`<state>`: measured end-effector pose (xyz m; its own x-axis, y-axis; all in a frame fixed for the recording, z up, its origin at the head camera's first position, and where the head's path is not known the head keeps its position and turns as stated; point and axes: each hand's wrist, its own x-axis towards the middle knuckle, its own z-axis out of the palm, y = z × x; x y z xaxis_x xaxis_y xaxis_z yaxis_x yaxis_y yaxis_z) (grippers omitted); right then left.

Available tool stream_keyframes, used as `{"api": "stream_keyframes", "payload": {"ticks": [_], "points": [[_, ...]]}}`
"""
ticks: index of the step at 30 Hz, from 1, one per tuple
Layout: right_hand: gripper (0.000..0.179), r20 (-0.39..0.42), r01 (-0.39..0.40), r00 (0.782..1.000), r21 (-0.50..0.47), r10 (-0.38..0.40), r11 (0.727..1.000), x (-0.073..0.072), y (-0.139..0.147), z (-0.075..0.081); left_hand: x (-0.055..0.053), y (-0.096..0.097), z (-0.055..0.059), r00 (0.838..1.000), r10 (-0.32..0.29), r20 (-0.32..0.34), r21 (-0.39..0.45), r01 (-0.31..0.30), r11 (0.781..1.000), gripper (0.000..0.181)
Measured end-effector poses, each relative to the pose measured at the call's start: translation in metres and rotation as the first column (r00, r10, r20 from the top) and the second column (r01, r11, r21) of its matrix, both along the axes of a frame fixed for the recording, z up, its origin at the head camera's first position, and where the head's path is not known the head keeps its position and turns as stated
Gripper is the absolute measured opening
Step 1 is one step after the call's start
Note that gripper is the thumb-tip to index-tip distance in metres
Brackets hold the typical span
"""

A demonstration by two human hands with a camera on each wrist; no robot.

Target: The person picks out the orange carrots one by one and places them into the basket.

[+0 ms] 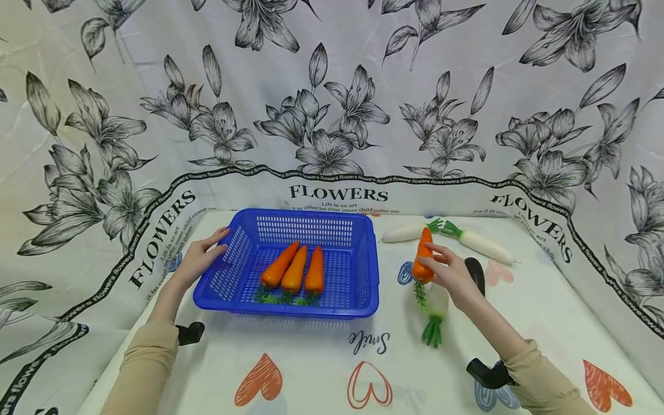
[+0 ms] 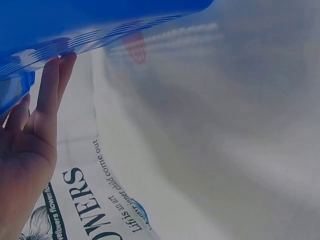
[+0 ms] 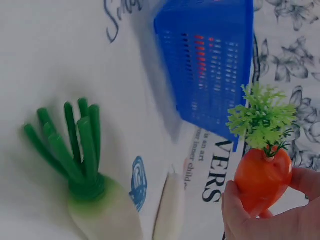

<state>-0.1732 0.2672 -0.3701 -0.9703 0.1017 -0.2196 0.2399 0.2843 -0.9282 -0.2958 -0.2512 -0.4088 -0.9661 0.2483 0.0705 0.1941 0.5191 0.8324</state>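
My left hand (image 1: 199, 256) grips the left rim of a blue plastic basket (image 1: 332, 312), its fingertips against the outer wall in the left wrist view. Three orange carrots (image 1: 314, 271) lie side by side inside, green tops toward me. To the basket's right, my right hand (image 1: 451, 274) pinches another carrot (image 1: 422, 253) between thumb and fingers, its tip pointing away and its leafy top hanging toward me. In the right wrist view that carrot (image 3: 260, 175) shows its leafy end. Below it lies a white radish (image 3: 107, 215) with thick green stems, partly hidden in the head view.
Two more white radishes, one on the left (image 1: 404, 232) and one on the right (image 1: 487, 248), lie toward the back. A dark eggplant (image 1: 474, 274) sits partly behind my right hand. A flower-printed curtain (image 1: 332, 115) rises behind the heart-printed tablecloth (image 1: 311, 369).
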Motion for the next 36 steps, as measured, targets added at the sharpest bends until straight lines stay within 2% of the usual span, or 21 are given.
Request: {"api": "stream_keyframes", "payload": {"ticks": [7, 12, 22, 29, 36], "points": [[0.061, -0.001, -0.008, 1.000, -0.203, 0.008, 0.979, -0.006, -0.013, 0.005, 0.001, 0.000, 0.000, 1.000, -0.002, -0.007, 0.001, 0.002, 1.000, 0.052], [0.060, -0.026, -0.013, 1.000, -0.292, 0.006, 0.956, -0.010, -0.023, 0.009, 0.000, 0.001, -0.001, 1.000, 0.000, -0.009, 0.004, 0.000, 1.000, 0.052], [0.058, -0.054, -0.034, 0.998, -0.386, 0.014, 0.922, -0.015, -0.048, 0.014, 0.000, 0.000, -0.001, 1.000, 0.003, 0.003, 0.013, -0.003, 1.000, 0.052], [0.056, -0.040, -0.039, 0.999, -0.388, 0.025, 0.921, -0.020, -0.064, 0.014, 0.000, 0.000, 0.000, 1.000, 0.008, 0.016, 0.018, -0.008, 1.000, 0.052], [0.056, -0.050, -0.057, 0.998, -0.417, 0.039, 0.907, -0.025, -0.078, 0.015, 0.001, 0.000, 0.000, 1.000, 0.010, 0.014, 0.015, -0.010, 1.000, 0.052]]}}
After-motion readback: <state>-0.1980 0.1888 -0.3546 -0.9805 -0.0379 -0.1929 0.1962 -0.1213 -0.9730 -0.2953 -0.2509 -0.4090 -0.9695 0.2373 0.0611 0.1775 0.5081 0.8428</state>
